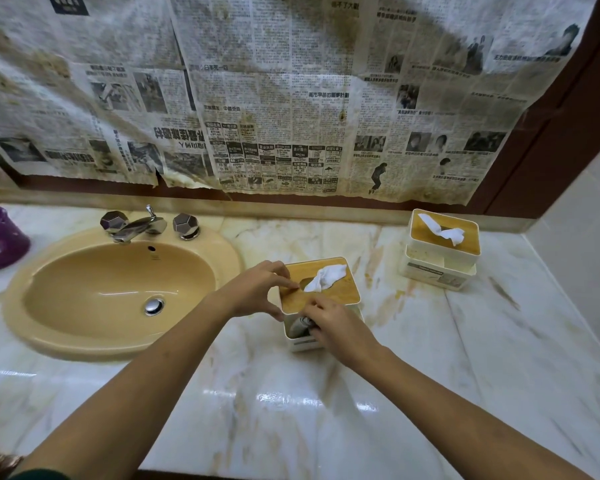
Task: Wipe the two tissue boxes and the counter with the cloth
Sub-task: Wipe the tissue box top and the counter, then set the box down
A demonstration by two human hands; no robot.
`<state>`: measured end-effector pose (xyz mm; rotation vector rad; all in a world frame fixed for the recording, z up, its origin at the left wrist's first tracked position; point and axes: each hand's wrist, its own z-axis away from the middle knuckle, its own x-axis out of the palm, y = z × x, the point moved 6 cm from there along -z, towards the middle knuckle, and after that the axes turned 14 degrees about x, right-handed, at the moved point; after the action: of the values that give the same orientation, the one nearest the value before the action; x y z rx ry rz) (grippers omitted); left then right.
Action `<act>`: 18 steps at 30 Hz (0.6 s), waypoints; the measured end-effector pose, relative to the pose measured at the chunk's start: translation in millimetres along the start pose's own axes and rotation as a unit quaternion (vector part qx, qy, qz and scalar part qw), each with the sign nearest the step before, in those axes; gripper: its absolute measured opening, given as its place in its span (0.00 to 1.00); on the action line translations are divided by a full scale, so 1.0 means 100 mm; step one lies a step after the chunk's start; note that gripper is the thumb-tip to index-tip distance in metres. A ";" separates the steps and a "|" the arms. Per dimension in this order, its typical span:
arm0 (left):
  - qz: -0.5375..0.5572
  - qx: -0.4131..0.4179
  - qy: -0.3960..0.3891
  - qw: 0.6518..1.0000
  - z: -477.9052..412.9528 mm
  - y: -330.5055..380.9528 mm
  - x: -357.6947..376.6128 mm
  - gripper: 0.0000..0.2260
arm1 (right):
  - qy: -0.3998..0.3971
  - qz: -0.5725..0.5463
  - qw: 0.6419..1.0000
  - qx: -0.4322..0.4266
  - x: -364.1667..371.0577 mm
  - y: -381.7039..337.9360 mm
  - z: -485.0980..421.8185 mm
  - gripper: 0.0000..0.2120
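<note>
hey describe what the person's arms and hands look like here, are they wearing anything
Both forearms are bare from elbow to wrist. The left hand and right hand show no gloves, rings or watch that I can make out. At the bottom left corner, a bit of dark green fabric shows, possibly a sleeve or clothing; too little is visible to say more.

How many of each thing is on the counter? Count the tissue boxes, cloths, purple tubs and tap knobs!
Tissue boxes: 2 (near one, far one)
Cloths: 1 (grey cloth)
Purple tubs: 1
Tap knobs: 2 ()
Total: 6
</note>
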<state>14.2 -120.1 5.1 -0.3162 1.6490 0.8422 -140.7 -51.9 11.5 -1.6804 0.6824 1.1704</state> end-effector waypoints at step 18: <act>0.231 -0.135 0.117 0.956 0.20 -0.08 0.18 0.51 | 0.067 0.034 0.996 0.047 0.06 0.04 0.04 0.15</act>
<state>29.1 -107.7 -15.8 -0.2252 1.8627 1.4359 -143.6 -49.2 3.4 -1.6784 0.8695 1.0631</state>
